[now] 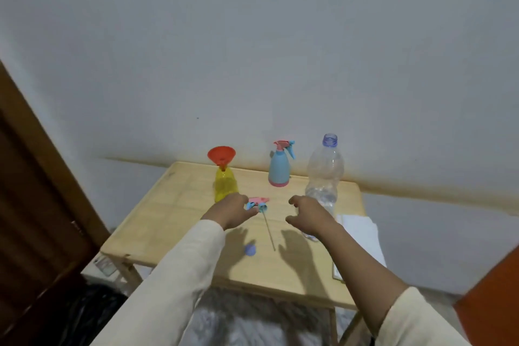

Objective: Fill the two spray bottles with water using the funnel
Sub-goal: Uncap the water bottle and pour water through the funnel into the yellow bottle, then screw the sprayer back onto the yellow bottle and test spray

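Note:
A yellow spray bottle (224,184) stands uncapped at the table's back left with a red funnel (222,156) set in its neck. Its pink-and-blue spray head (259,203) lies on the table with its dip tube (269,229) pointing toward me. My left hand (234,211) hovers over that head, fingers touching or just above it. A blue spray bottle (279,167) with its sprayer on stands farther back. A clear, uncapped water bottle (323,177) stands at the right. My right hand (309,215) is beside its base, fingers spread and holding nothing.
A small blue bottle cap (250,249) lies near the front of the wooden table (174,222). White paper or cloth (362,236) lies on the table's right edge. A brown door (33,205) is at the left, a wall behind.

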Tool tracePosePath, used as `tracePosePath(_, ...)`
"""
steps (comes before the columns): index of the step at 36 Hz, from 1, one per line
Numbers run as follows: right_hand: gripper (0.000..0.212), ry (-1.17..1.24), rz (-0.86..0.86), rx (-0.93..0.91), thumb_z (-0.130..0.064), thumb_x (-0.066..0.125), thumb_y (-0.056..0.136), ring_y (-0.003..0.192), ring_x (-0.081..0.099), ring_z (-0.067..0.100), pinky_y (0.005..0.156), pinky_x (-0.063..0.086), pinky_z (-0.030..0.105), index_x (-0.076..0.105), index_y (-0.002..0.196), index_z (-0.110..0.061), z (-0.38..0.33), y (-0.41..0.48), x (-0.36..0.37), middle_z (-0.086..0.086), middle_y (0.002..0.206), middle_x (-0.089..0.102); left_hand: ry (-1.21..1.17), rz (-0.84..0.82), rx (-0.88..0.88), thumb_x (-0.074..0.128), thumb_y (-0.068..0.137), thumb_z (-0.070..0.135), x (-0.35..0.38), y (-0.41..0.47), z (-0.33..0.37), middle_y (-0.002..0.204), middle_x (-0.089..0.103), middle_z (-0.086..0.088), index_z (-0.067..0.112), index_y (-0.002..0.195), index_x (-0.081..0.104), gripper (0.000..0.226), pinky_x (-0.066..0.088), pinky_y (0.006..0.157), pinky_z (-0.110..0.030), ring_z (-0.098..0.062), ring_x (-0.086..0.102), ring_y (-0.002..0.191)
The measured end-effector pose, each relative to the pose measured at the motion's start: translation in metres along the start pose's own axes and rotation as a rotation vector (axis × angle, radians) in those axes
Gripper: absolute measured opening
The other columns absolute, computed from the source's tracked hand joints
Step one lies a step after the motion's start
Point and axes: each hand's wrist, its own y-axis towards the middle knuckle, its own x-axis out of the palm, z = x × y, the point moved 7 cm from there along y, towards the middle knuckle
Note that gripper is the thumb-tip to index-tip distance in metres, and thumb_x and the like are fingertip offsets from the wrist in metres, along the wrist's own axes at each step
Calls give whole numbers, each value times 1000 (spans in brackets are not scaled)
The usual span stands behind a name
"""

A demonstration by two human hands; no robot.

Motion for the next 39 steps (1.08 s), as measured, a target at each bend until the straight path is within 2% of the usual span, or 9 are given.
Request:
tracePosePath(6,52,16,-30,-57,-25,61,85,115,53,27,92,47,38,46,133,-11,-46,36,21,12,130,53,14,1,-117,49,95,46,-11,5,-68,141,47,-12,9,136,46,55,41,100,-34,-27,48,125)
tracePosePath(11,64,134,-27,-53,-29,69,81,109,55,26,88,48,37,41,135,-10,-82,81,33,13,128,53,-1,4,-155,49,96,45,-30,33,-110,142,45,-14,7,137,46,56,39,99,-33,-28,47,127)
tracePosePath(17,74,170,77,-72,-36,70,81,125,46,26,96,41,35,34,139,-8,-119,142,27,13,137,46,-59,23,-133,52,94,45,-53,88,-144,145,43,-13,8,141,41,61,39,102,-34,-27,45,130)
tracePosePath(21,82,185,134,-73,-45,69,79,129,40,27,101,39,39,30,141,-8,-137,177,20,13,141,38,-122,35,-98,55,93,43,-60,126,-157,146,42,-12,9,143,38,63,38,105,-37,-27,44,131)
tracePosePath(26,90,198,133,-57,-49,73,74,129,38,28,100,39,40,28,142,-10,-153,207,24,11,142,34,-260,2,-36,59,92,37,-55,163,-158,145,43,-12,8,144,37,63,38,105,-36,-27,44,131)
tracePosePath(30,97,190,87,-55,-47,77,70,129,38,28,101,38,38,26,143,-9,-160,220,33,11,142,33,-410,-50,35,64,90,26,-41,178,-151,131,54,-13,10,138,45,53,41,94,-29,-28,51,120)
tracePosePath(34,101,172,9,-50,-43,81,67,127,40,25,94,37,30,25,143,-10,-160,225,41,10,140,33,-614,-36,77,69,86,15,-27,189,-150,108,64,-5,8,119,58,36,41,68,-13,-20,58,98)
tracePosePath(36,96,157,0,-53,-40,82,65,120,43,24,87,35,26,30,140,-10,-160,226,42,10,133,38,-695,-14,69,71,84,14,-21,194,-152,109,67,-9,6,114,58,34,46,74,-17,-21,61,99)
tracePosePath(39,91,166,16,-43,-37,83,64,115,45,23,82,34,24,35,136,-10,-157,228,41,10,128,41,-760,12,77,73,82,14,-16,198,-154,110,66,-10,8,112,56,36,48,86,-33,-22,62,103)
